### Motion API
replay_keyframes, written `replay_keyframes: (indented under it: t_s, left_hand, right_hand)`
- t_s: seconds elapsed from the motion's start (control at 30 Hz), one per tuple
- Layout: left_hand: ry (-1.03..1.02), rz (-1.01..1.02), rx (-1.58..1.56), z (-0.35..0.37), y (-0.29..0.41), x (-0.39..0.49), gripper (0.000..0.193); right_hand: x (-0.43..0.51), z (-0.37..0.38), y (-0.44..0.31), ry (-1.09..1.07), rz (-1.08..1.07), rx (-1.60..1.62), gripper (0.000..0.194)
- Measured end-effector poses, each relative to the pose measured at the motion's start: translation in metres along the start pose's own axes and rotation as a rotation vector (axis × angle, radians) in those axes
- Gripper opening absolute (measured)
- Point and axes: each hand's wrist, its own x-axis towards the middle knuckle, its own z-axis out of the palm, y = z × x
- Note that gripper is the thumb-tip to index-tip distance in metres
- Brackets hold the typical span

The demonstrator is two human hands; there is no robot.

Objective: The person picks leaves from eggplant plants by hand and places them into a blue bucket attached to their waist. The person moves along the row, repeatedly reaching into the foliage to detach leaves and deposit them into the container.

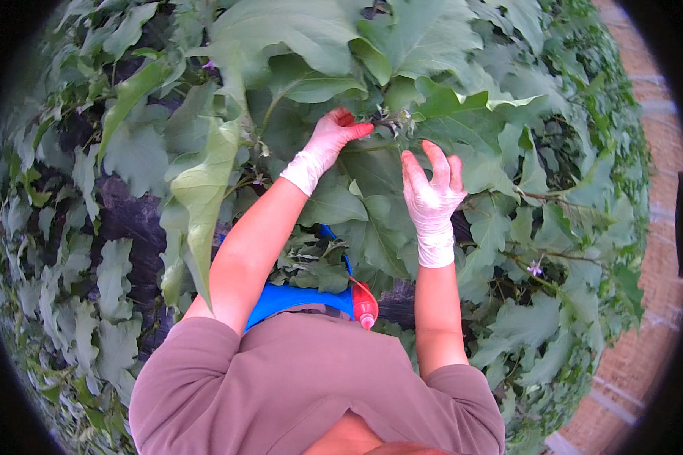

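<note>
My left hand (334, 132), in a thin whitish glove, pinches a flower stem (380, 120) of an eggplant plant between thumb and fingers. Small pale flower buds (399, 118) stand out just right of the thumb. My right hand (432, 181), gloved the same way, is raised beside them with its fingers apart and nothing visible in it. The fingertips of both hands look reddish. Beneath the hands spread broad green eggplant leaves (375, 227), and a large leaf (205, 187) hangs over the left forearm's side.
At my waist is a blue bag (301, 300) with loose leaves (313, 267) in its opening. A red squeeze bottle (364, 301) hangs at its right. Dark plastic sheeting (128, 216) shows between plants at left. A brownish path (663, 187) runs along the right.
</note>
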Motion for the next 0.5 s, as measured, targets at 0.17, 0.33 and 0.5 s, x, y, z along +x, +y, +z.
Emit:
replay_keyframes:
  t_s: [0.17,0.33,0.5]
  left_hand:
    - [0.105,0.076,0.144,-0.01,0.039,-0.066,0.086]
    - [-0.504,0.166,0.669,-0.069,0.137,-0.19,0.055]
    - [-0.845,0.195,0.768,-0.187,0.239,-0.254,0.04]
  right_hand:
    - [0.018,0.004,-0.025,0.082,0.024,0.035,0.028]
    - [0.015,-0.021,-0.073,0.121,0.068,0.226,0.03]
    - [0.017,-0.061,-0.18,-0.091,-0.105,0.501,0.032]
